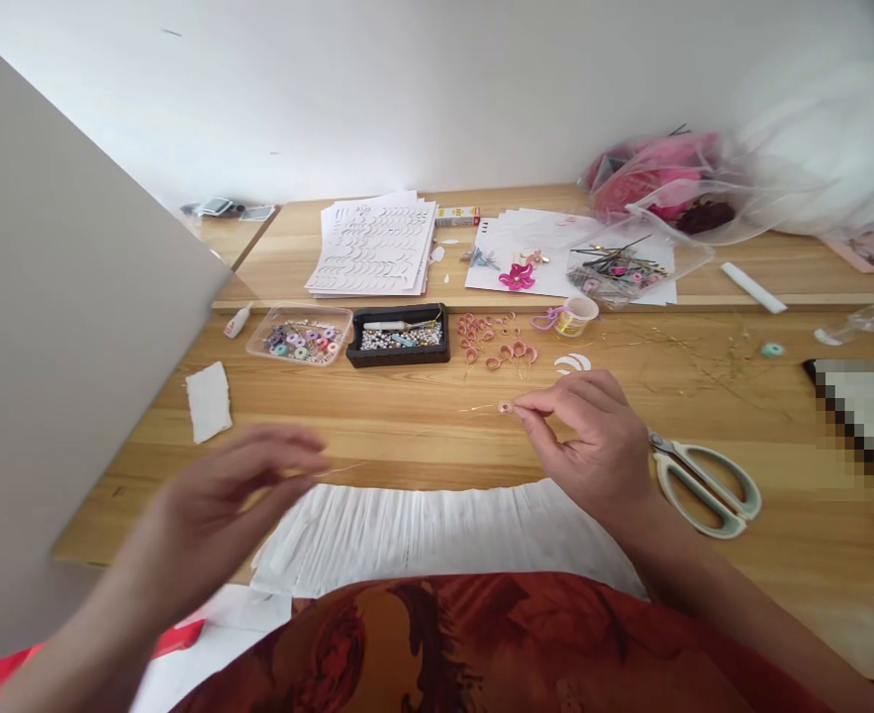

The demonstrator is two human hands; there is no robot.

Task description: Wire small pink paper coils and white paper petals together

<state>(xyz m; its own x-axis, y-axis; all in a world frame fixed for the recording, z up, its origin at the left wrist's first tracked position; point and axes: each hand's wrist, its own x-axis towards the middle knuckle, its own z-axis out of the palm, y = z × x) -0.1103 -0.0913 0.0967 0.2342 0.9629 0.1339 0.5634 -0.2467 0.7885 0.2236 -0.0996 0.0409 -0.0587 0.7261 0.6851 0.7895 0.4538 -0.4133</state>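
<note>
Between the thumb and fingertips of my right hand (592, 441) is a small pinkish flower piece (506, 407), with thin gold wire sticking out to its left. My left hand (229, 495), blurred by motion, is closed in a loose pinch at the left. A fine gold thread (347, 467) runs rightward from its fingertips; whether it joins the piece in my right hand I cannot tell. Just beyond my right hand lie white crescent cutouts (574, 363) and several pink wired petal loops (507, 355). White-handled scissors (708, 485) rest beside my right wrist.
A black tray of beads (399, 342) and a clear box of coloured rings (303, 337) stand ahead. Paper sheets (373, 248), a pink flower (517, 277) and plastic bags (659, 188) occupy the raised shelf. Pleated white material (443, 535) lies at the near edge.
</note>
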